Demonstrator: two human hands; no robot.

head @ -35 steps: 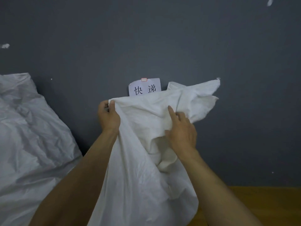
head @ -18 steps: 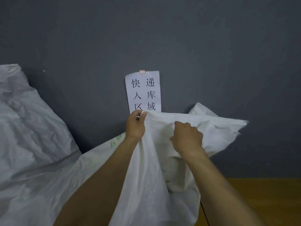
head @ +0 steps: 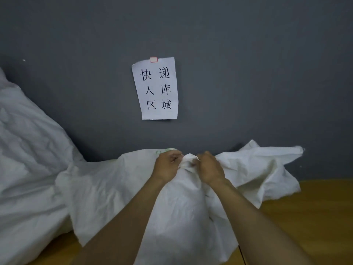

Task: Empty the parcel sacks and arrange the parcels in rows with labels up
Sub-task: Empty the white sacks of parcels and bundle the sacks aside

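Observation:
A crumpled white woven parcel sack (head: 122, 190) lies on the wooden floor against the grey wall, its loose end spreading to the right. My left hand (head: 167, 166) and my right hand (head: 209, 168) sit side by side at its top, both pinching a bunched fold of the sack's fabric between them. Faint green print shows on the sack just behind my left hand. No parcels are in sight; whatever the sack holds is hidden.
A second, fuller white sack (head: 26, 159) leans on the wall at the left. A paper sign (head: 155, 88) with black Chinese characters is taped to the grey wall (head: 267, 73). Wooden floor (head: 315, 217) shows at the right and lower left.
Both hands have lowered the sack from in front of the sign down to the floor and drawn together, bunching its fabric. The whole sign is now uncovered.

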